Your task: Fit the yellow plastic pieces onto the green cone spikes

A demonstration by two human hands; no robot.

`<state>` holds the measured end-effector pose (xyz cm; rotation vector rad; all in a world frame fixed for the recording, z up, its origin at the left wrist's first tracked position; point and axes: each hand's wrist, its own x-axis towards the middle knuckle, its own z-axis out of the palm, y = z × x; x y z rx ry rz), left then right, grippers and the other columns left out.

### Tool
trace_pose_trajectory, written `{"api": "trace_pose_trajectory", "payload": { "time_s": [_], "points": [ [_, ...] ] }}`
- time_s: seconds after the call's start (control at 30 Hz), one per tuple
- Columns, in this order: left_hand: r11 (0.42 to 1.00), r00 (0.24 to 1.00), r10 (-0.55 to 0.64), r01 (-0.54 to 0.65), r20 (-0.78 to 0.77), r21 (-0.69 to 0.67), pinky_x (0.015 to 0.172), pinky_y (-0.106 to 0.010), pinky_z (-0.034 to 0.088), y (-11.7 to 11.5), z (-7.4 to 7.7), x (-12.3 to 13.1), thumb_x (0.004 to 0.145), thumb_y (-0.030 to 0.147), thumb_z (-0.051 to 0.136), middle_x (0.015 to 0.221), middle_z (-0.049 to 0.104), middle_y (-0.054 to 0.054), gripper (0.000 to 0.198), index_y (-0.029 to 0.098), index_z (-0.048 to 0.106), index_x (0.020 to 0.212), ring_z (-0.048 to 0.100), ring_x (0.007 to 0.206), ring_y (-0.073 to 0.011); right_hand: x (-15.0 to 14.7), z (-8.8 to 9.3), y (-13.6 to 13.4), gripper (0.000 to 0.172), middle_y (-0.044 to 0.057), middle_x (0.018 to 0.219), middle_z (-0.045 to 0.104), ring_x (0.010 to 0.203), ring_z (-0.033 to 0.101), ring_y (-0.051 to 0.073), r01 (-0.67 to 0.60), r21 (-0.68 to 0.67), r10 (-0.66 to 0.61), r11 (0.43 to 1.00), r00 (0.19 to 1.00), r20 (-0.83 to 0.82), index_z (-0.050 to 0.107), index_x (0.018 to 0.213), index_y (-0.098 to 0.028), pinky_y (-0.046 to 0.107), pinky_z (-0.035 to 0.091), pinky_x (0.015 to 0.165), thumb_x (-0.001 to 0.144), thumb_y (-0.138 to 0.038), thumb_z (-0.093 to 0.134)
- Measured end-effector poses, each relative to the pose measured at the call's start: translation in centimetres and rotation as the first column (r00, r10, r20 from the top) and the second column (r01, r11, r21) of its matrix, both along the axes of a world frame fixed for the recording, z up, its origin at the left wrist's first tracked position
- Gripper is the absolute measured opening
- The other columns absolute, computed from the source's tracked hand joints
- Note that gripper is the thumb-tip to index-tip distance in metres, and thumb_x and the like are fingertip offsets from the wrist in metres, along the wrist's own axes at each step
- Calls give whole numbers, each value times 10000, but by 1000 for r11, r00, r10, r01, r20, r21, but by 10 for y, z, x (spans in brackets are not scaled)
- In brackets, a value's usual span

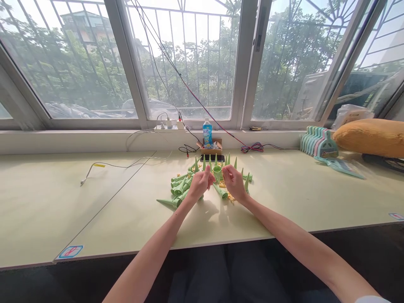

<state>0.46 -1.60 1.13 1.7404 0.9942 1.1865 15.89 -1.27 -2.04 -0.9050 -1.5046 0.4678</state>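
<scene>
My left hand (pixel 201 184) is over the pile on the table, thumb raised and fingers curled closed. Opposite it, my right hand (pixel 234 182) is curled with thumb and fingertips pressed together. Anything within either hand is too small or hidden to make out. A green hollow cup-shaped piece (pixel 217 171) shows between the hands, its round opening facing me. Green pointed plastic spikes (pixel 181 187) lie heaped at the left, and several green cones (pixel 204 162) stand upright behind. A green spike (pixel 221 192) lies below the hands beside small yellow pieces (pixel 231 198).
A blue bottle (pixel 207 134) and a small cardboard box (pixel 211 150) are at the back, with a dark phone-like slab before them. Cables (pixel 252 147) cross the table. Pastel plastic pieces (pixel 320 142) and an orange plush cushion (pixel 370 138) sit at the right.
</scene>
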Motion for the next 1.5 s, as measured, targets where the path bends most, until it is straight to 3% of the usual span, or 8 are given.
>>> {"api": "trace_pose_trajectory", "payload": {
  "time_s": [0.17, 0.5, 0.8, 1.1, 1.23, 1.33, 1.5],
  "points": [
    [971, 985, -171, 171, 14, -168, 369, -218, 308, -5, 5, 0, 871, 742, 274, 528, 578, -76, 780, 122, 658, 594, 438, 398, -95, 1, 2, -3, 338, -27, 620, 447, 513, 387, 98, -60, 38, 57, 997, 997, 60, 507, 786, -210, 228, 349, 488, 955, -488, 417],
    [947, 970, -230, 242, 78, -212, 380, -216, 298, -4, 5, -3, 841, 736, 387, 709, 658, -123, 713, 100, 690, 730, 440, 447, -87, 3, -1, 0, 338, -34, 610, 445, 494, 414, 99, -71, 0, 71, 997, 996, 56, 494, 814, -214, 228, 357, 465, 946, -517, 422],
    [935, 960, -273, 282, 69, -215, 408, -216, 282, -3, 2, -6, 839, 654, 506, 546, 531, -13, 531, 142, 616, 758, 399, 421, -79, 5, -1, 2, 296, -15, 671, 500, 519, 455, 109, -59, -1, 59, 998, 996, 62, 489, 845, -224, 226, 374, 475, 942, -497, 425],
    [971, 973, -220, 212, -73, -106, 417, -197, 300, -8, 5, -6, 797, 567, 609, 532, 433, 50, 405, 180, 511, 731, 426, 456, -81, 5, 0, 3, 270, -27, 629, 462, 494, 367, 97, -34, 40, 30, 999, 996, 81, 498, 801, -212, 224, 349, 476, 948, -431, 443],
    [982, 972, -183, 188, -148, 21, 448, -200, 384, -6, 2, -6, 800, 519, 624, 680, 500, 23, 364, 164, 548, 776, 485, 529, -82, 6, 0, 4, 279, -18, 652, 491, 508, 360, 95, -28, 62, 23, 998, 997, 79, 513, 787, -203, 220, 363, 476, 944, -427, 456],
    [981, 976, -124, 147, -180, 123, 478, -215, 450, 0, -4, -5, 800, 507, 629, 926, 577, -40, 372, 153, 599, 910, 523, 585, -83, 5, 0, 4, 276, -15, 653, 500, 519, 363, 98, -32, 78, 26, 996, 997, 74, 527, 778, -198, 218, 371, 476, 939, -414, 470],
    [964, 976, -84, 131, -202, 233, 482, -204, 469, 6, -13, -4, 814, 463, 637, 955, 540, -47, 331, 153, 646, 932, 535, 599, -75, 4, 2, 2, 277, -15, 641, 506, 516, 382, 101, -30, 68, 26, 997, 998, 64, 540, 772, -194, 221, 380, 470, 933, -409, 476]
  ]
}}
